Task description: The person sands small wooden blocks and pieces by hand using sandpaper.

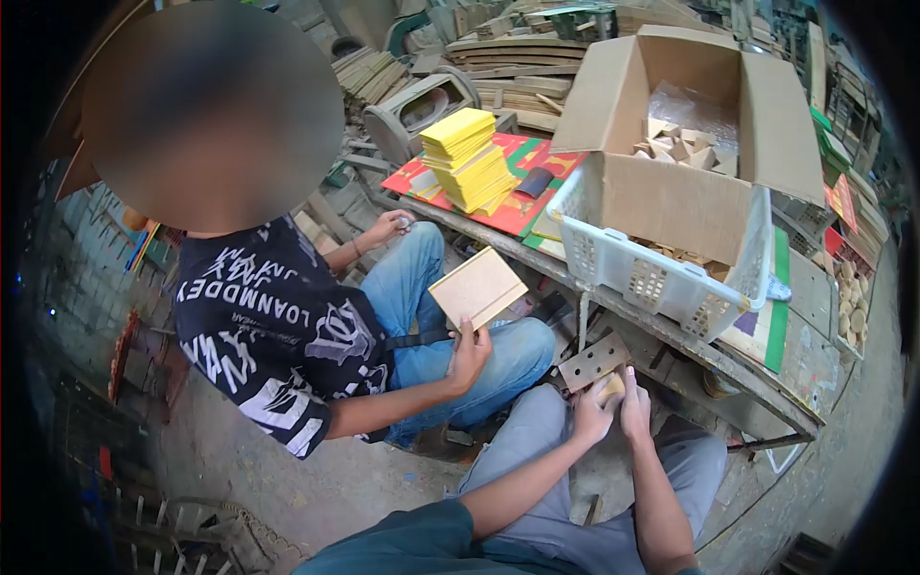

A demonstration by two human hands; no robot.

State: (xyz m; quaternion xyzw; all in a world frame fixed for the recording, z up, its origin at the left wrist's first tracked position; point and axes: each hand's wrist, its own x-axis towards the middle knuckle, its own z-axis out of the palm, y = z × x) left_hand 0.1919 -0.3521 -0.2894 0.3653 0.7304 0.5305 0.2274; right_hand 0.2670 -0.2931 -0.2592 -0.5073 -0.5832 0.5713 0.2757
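Note:
Over my lap, my left hand (pixel 593 414) and my right hand (pixel 634 404) are close together, fingers closed on a small pale wooden piece (pixel 610 386) between them. Just beyond the fingertips is a flat brown block with dark holes (pixel 593 360), close to the piece; whether they touch is unclear. To the left sits a co-worker in a patterned black shirt (pixel 278 335). One of the co-worker's hands holds up a wooden panel (pixel 478 288); the other hand rests near the knee, closed round something small.
A low bench (pixel 709 355) runs from centre to right. On it are a stack of yellow pieces (pixel 470 163), a dark roll (pixel 535 182), and a white crate (pixel 632 268) holding an open cardboard box (pixel 671 196). Wooden slats (pixel 517 62) lie piled behind.

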